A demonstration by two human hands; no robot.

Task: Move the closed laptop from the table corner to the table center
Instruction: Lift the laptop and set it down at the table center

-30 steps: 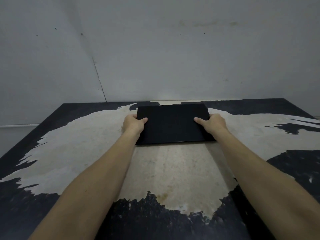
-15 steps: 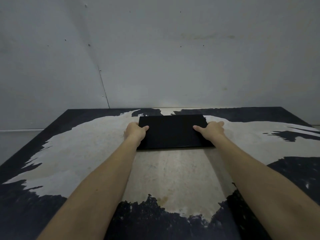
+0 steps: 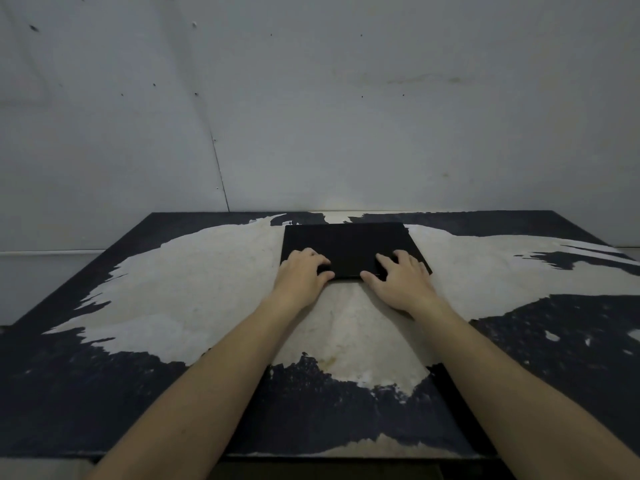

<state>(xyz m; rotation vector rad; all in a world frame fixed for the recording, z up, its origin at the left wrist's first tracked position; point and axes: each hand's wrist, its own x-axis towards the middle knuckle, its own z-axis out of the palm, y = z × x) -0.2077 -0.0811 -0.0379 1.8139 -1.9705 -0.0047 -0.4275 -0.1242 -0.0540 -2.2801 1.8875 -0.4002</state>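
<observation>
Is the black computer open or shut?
Shut. The flat black laptop lies as one slab on the table, no screen raised.

Table (image 3: 173, 289) bare around laptop (image 3: 346, 242) (wall (image 3: 346, 133) behind).

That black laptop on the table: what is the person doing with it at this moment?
A person has both bare hands on a closed black laptop that lies flat on a worn, paint-peeled table. The left hand and right hand rest on its near edge, fingers spread over the lid and thumbs at the front edge. The laptop sits toward the far side of the table, close to the wall. Nothing else is on the table.
</observation>
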